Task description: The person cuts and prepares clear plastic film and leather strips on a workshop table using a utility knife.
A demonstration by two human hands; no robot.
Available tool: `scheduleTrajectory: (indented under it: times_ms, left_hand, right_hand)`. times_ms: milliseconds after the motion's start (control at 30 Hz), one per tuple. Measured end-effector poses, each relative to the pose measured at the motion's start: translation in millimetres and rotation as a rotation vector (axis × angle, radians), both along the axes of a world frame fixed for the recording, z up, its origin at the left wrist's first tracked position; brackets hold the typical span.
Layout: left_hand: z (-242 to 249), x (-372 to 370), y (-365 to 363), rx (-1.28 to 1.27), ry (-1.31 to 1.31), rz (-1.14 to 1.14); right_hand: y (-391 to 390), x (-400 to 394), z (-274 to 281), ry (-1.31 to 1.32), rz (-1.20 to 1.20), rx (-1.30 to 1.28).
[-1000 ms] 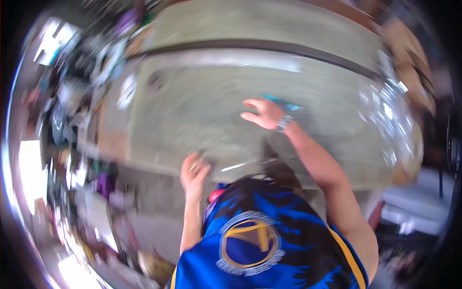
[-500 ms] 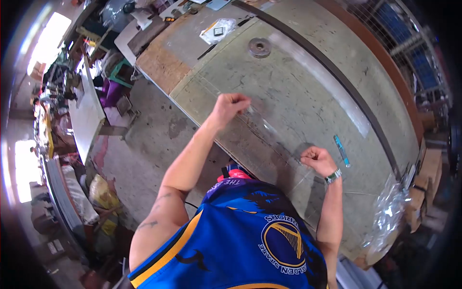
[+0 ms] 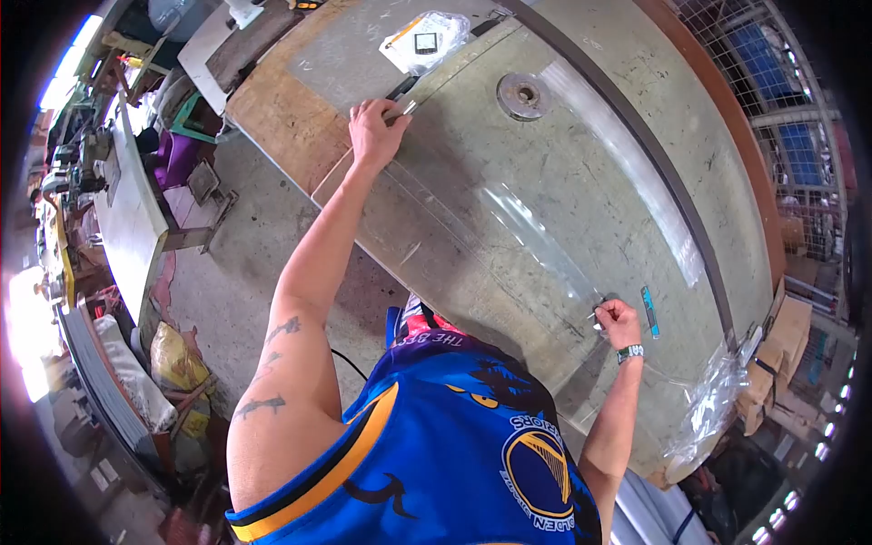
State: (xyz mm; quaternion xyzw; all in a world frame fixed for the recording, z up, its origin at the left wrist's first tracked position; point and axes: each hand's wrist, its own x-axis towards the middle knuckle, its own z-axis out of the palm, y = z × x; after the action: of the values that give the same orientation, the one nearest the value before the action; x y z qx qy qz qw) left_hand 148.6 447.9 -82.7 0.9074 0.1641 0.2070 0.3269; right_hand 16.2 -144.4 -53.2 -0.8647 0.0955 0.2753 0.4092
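Observation:
At the table's left part, my left hand [image 3: 377,133] has its fingers closed on a small shiny object that I cannot make out, beside a dark, thin tool [image 3: 405,87]. My right hand [image 3: 618,323] pinches the near end of a clear plastic strip [image 3: 536,238], which lies slantwise across the greenish tabletop [image 3: 454,163]. Just right of my right hand is a teal cutter-like tool [image 3: 649,312]. A round disc or roll [image 3: 523,96] with a central hole lies beyond the strip.
A plastic bag [image 3: 425,43] with a small dark square lies at the table's far side. A long dark bar [image 3: 636,136] curves across the table. Crumpled clear plastic [image 3: 713,400] and cardboard [image 3: 779,354] are at the right. A side bench [image 3: 132,204] stands to the left.
My left hand has moved away from the strip, up and left to the shiny object. My right hand has shifted slightly right and down, still at the strip's end. The view has shifted.

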Motion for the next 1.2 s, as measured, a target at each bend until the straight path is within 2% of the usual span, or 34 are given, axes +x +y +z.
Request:
scheduleTrajectory:
  times_ms: [167, 267, 767, 967, 1033, 1067, 1100, 1133, 1167, 1200]
  left_hand:
    - [6.0, -5.6, -14.2, -0.065, -0.072, 0.089]
    - [1.8, -5.5, -10.7, 0.087, -0.051, 0.051]
    - [4.2, -8.0, -15.5, 0.129, -0.032, 0.039]
    - [-1.1, -6.3, -22.1, 0.277, -0.067, 0.034]
    - [-4.5, -7.5, -17.8, 0.410, -0.101, -0.030]
    - [-4.9, -7.9, -14.4, 0.476, -0.043, -0.018]
    - [-3.7, -7.6, -15.2, 0.528, 0.014, -0.025]
    - [9.3, -10.3, -21.6, 0.514, 0.024, -0.073]
    - [-1.0, -10.0, -17.0, 0.583, -0.068, -0.101]
    - [-7.2, -10.1, -13.4, 0.643, -0.010, -0.102]
  right_hand:
    - [-2.7, -3.2, -0.8, 0.031, -0.023, -0.085]
    - [-3.1, -5.0, 1.2, 0.072, -0.060, -0.083]
    - [-2.1, -6.3, 2.1, 0.090, -0.095, -0.013]
    - [-12.3, -11.3, -8.7, 0.049, -0.054, -0.068]
    - [-13.1, -8.4, -6.8, -0.021, 0.053, -0.106]
    - [-11.5, -8.2, -4.4, -0.023, 0.062, -0.117]
    - [-11.1, -8.4, -0.3, -0.135, 0.164, -0.160]
    - [-10.8, -8.7, 8.2, -0.064, 0.126, -0.143]
    - [-22.5, -15.5, 4.2, -0.121, 0.151, -0.158]
    - [-29.5, -18.7, 11.2, -0.072, 0.160, -0.202]
